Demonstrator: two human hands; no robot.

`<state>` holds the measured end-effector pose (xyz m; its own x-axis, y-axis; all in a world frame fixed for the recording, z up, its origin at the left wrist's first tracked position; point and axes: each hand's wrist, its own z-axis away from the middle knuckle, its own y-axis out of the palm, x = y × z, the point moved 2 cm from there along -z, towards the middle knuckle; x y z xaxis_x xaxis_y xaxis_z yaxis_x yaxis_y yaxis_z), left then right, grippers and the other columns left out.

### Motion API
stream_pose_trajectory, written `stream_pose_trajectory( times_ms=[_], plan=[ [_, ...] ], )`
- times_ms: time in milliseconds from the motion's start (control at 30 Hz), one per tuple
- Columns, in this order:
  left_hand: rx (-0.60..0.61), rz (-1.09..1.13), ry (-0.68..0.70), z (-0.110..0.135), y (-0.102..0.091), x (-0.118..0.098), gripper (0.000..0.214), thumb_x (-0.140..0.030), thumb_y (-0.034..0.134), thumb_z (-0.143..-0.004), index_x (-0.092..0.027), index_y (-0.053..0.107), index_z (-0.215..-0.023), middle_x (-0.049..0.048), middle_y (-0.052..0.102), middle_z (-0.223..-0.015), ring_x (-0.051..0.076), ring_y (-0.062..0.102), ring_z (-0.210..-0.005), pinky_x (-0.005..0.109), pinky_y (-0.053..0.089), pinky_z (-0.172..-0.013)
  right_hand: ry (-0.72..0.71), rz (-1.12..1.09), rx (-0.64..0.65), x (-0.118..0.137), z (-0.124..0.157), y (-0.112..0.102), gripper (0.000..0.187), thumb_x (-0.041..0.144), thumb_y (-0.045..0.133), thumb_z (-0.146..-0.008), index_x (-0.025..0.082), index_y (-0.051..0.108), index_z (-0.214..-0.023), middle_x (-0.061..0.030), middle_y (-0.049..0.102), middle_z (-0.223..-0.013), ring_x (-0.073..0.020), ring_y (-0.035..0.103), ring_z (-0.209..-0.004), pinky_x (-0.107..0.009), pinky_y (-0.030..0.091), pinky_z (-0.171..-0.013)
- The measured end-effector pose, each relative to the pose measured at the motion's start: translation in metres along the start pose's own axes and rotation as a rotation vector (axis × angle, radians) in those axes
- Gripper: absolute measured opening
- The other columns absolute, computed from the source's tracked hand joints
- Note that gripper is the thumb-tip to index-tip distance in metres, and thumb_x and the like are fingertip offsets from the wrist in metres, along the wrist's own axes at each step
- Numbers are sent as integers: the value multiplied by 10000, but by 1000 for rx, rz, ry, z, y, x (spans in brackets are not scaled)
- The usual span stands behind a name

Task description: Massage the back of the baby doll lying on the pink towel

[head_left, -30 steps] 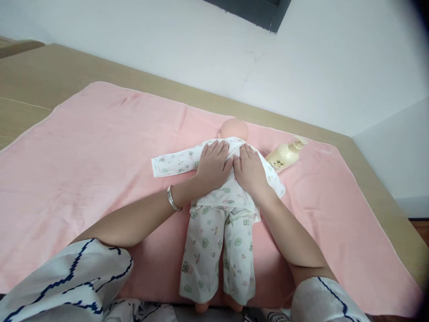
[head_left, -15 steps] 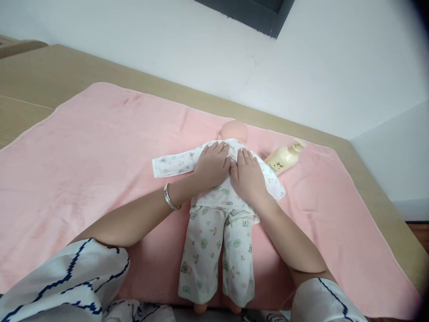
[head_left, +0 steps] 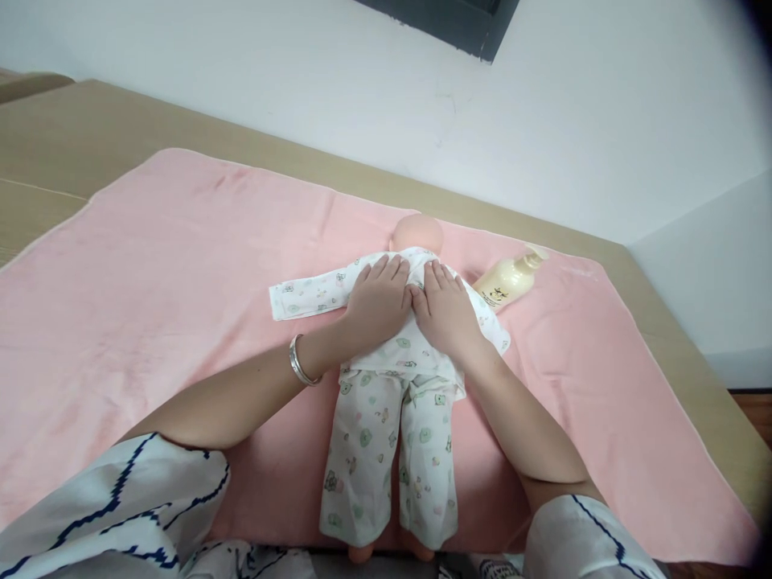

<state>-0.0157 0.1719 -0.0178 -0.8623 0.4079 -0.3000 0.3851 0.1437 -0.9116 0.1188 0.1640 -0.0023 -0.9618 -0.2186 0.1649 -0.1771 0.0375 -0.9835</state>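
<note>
A baby doll (head_left: 416,233) lies face down on a pink towel (head_left: 181,265), dressed in a white printed top and trousers (head_left: 386,450). My left hand (head_left: 379,299) rests flat on the left side of the doll's back, fingers stretched toward the neck. My right hand (head_left: 445,310) lies flat beside it on the right side of the back, thumbs nearly touching. Both hands are open and press on the clothing. A silver bracelet (head_left: 297,362) sits on my left wrist. The doll's left sleeve (head_left: 307,294) stretches out to the left.
A cream pump bottle (head_left: 510,277) lies on its side on the towel, just right of the doll's shoulder. The towel covers a wooden surface (head_left: 72,137) that meets a white wall (head_left: 543,121) behind. The doll's feet (head_left: 389,553) reach the near edge.
Both hands have stayed flat on the doll's back, shifting only slightly. The view has drifted a little.
</note>
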Motion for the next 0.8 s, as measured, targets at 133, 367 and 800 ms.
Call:
stream_pose_trajectory(
  times_ms=[133,367,800],
  plan=[
    [6,0,12,-3,0,5,537,-229,298,-1040,-43,453,-1519,179,492,-1578,334,419,-1495,531,358,-1233,-3,7,18,4,5,-1,685,424,202,-1073,-12,294,-1593,-234,304,-1674,-365,265,-1580,-563,240,-1280],
    [87,-73,-21,6,-10,-7,544,-276,302,-1067,-31,436,-1534,186,464,-1598,339,419,-1501,538,360,-1232,-32,-13,36,-9,-3,-4,626,365,240,-1060,25,358,-1572,-208,328,-1671,-348,301,-1569,-566,274,-1269],
    [128,95,-35,-14,-2,15,624,-298,341,-1019,4,356,-1565,191,362,-1656,326,288,-1571,512,251,-1297,63,66,-13,16,13,-1,625,323,256,-1064,-31,340,-1572,-266,358,-1640,-382,333,-1549,-546,290,-1266]
  ],
)
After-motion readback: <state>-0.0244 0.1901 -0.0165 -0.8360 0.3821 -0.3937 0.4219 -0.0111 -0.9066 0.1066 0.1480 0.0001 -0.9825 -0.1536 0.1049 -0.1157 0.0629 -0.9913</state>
